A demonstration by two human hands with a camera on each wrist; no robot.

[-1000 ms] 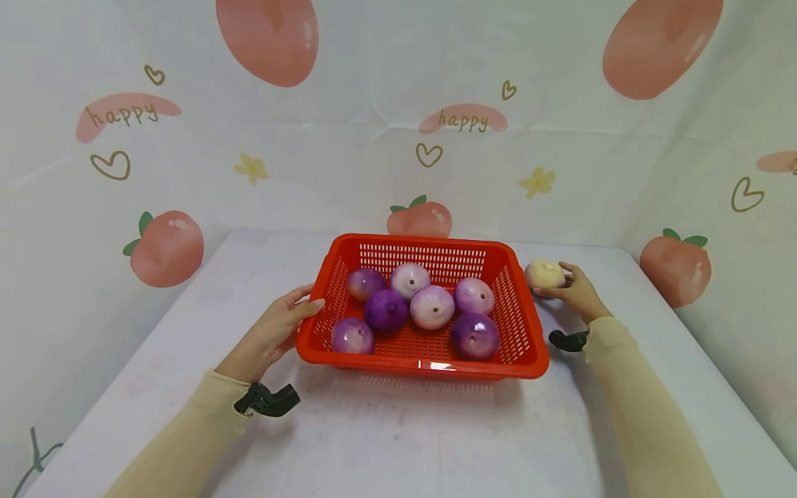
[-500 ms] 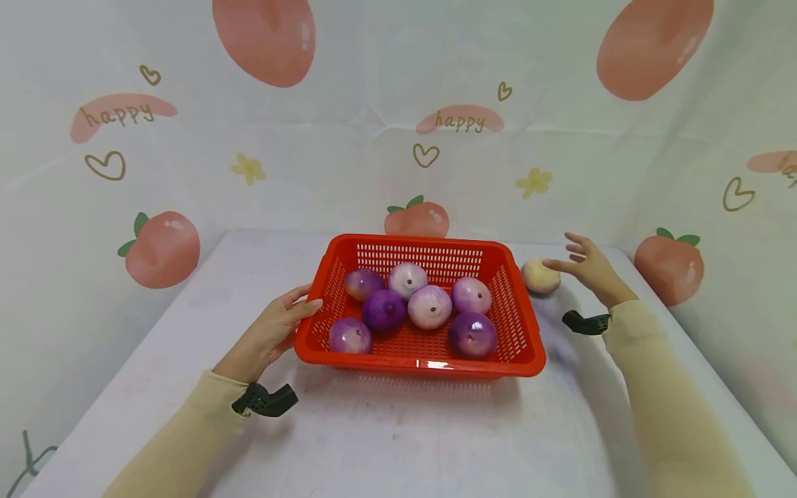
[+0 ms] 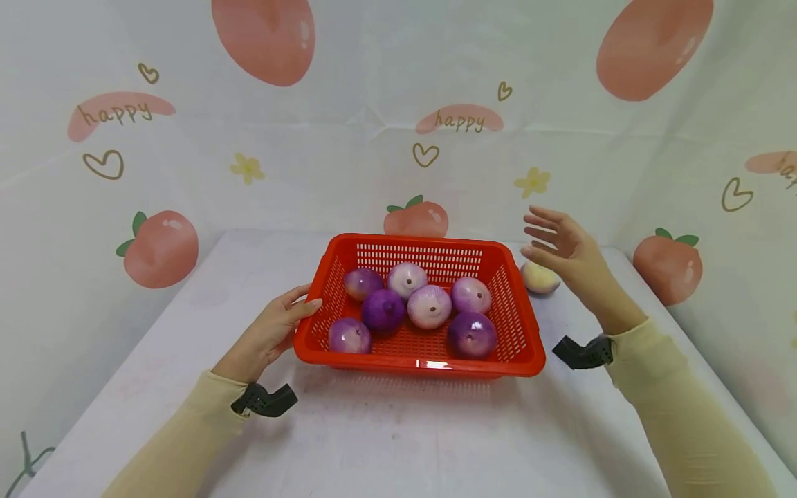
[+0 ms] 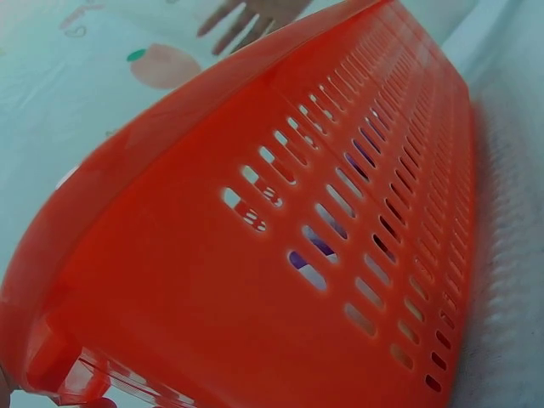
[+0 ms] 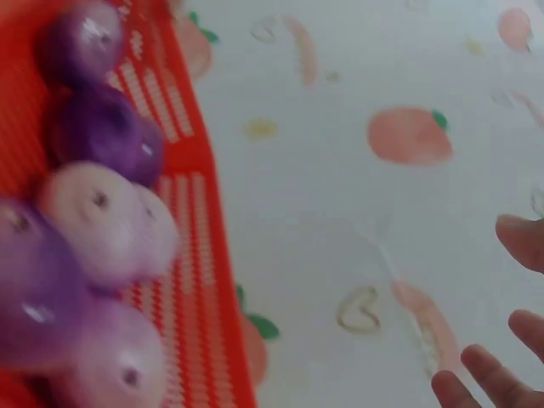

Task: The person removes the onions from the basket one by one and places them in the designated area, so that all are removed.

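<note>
A red perforated plastic basket (image 3: 386, 362) stands mid-table in the head view, with several purple and whitish onions (image 3: 429, 307) inside. My left hand (image 3: 268, 335) grips its left rim, thumb over the edge; the other fingers are partly hidden behind the side. In the left wrist view the basket's slotted wall (image 4: 170, 280) fills most of the picture. Just outside the basket's right side lies a pale yellowish onion (image 3: 542, 279), partly covered by my right hand (image 3: 569, 256). That hand hovers raised, fingers spread, holding nothing.
The white table (image 3: 398, 443) extends around the basket. A printed cloth (image 3: 349, 173) with fruit and hearts hangs behind and at both sides. Dark camera mounts (image 3: 264, 400) sit at both wrists. A thin greenish cord (image 3: 30, 460) shows at lower left.
My right hand has let go of the pale onion, drawn back to the right, then risen and swung left above it. The left hand keeps its grip on the basket.
</note>
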